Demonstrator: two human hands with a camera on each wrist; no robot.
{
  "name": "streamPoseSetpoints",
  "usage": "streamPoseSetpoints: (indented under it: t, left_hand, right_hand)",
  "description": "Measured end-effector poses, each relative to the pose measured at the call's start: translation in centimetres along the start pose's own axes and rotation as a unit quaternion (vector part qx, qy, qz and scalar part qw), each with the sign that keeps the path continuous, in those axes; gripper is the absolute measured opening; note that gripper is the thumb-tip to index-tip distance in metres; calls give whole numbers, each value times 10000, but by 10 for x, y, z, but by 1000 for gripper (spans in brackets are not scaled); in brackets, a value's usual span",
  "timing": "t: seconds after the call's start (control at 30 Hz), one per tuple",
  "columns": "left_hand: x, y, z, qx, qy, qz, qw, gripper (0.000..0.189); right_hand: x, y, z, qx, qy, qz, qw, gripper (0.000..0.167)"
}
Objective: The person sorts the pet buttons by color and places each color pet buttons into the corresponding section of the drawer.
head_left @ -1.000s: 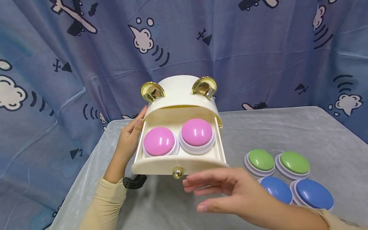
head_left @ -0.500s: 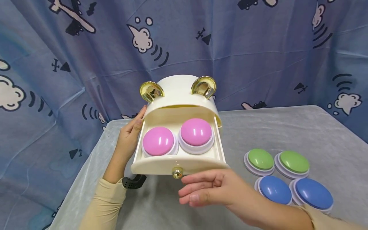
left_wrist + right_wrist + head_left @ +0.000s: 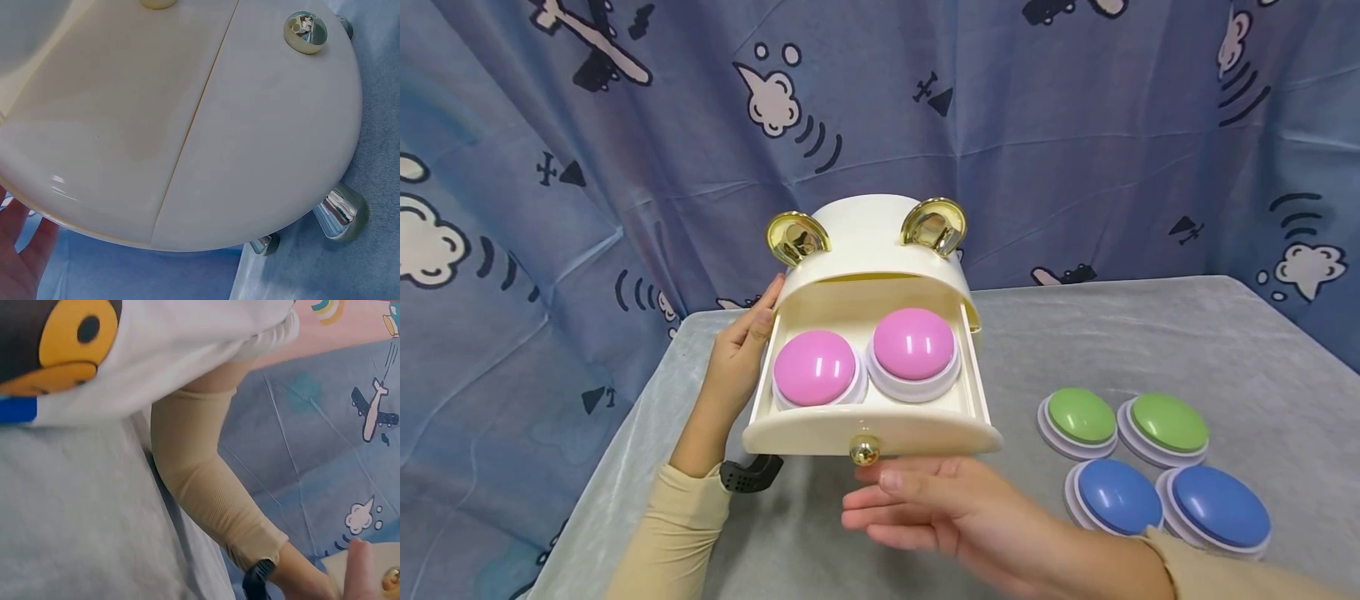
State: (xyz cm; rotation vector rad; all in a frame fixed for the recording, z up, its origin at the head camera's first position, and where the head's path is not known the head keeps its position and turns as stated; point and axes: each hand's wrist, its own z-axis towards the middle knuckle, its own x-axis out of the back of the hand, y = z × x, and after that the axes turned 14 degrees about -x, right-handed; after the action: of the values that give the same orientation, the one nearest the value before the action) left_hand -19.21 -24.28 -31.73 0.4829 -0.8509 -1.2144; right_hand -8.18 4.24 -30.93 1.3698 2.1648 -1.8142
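A white rounded box (image 3: 867,233) with two gold ears stands on the table, its upper drawer (image 3: 925,433) pulled out. Inside the drawer sit two pink push buttons on white bases, a left pink button (image 3: 815,367) and a right pink button (image 3: 914,343). My left hand (image 3: 735,354) rests against the box's left side, fingers extended along it. Under the drawer front, near its gold knob (image 3: 864,450), my right hand (image 3: 947,521) stretches its fingers and holds nothing. In the left wrist view, the box front (image 3: 262,137) shows gold feet and a seam.
Right of the box lie two green buttons (image 3: 1081,417) and two blue buttons (image 3: 1118,497) on the grey cloth-covered table (image 3: 1075,333). A patterned blue curtain (image 3: 865,108) hangs close behind the box.
My right hand has moved left and slightly down, turning so its fingers come beneath the drawer front near the knob. The left hand, box and buttons have stayed put.
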Motion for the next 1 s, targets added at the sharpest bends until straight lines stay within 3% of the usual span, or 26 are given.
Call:
streamPoseSetpoints:
  t: [0.23,0.57,1.0]
  left_hand:
    - [0,0,0,-6,-6,-18,10000,43]
    - [0,0,1,-37,-14,1,10000,43]
    - [-1,-1,0,-54,17,-173,9998,43]
  right_hand:
    - [-4,5,8,164,128,501,9985,30]
    - [-7,9,12,499,178,1024,9933,24]
    - [-10,9,17,308,121,1295,9910,22]
